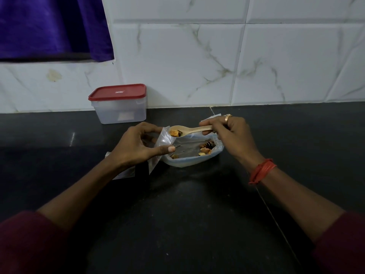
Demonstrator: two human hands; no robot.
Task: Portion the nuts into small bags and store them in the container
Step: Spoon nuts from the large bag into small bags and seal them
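My left hand (pixel 136 146) pinches a small clear plastic bag (pixel 164 140) at its mouth and holds it open over the counter. My right hand (pixel 230 135) grips the handle of a wooden spoon (pixel 189 130). The spoon's bowl carries a few nuts and sits right at the bag's mouth. Below the spoon, a shallow light-blue dish (pixel 189 162) holds a few loose nuts (pixel 206 148) at its right side. A clear plastic container with a red lid (pixel 118 104) stands shut against the wall, behind and left of my hands.
The black stone counter (pixel 187 214) stretches toward me. More flat clear bags (pixel 126 173) lie under my left wrist. A white marbled tile wall (pixel 217 56) rises at the back, and purple cloth (pixel 49 26) hangs at the upper left.
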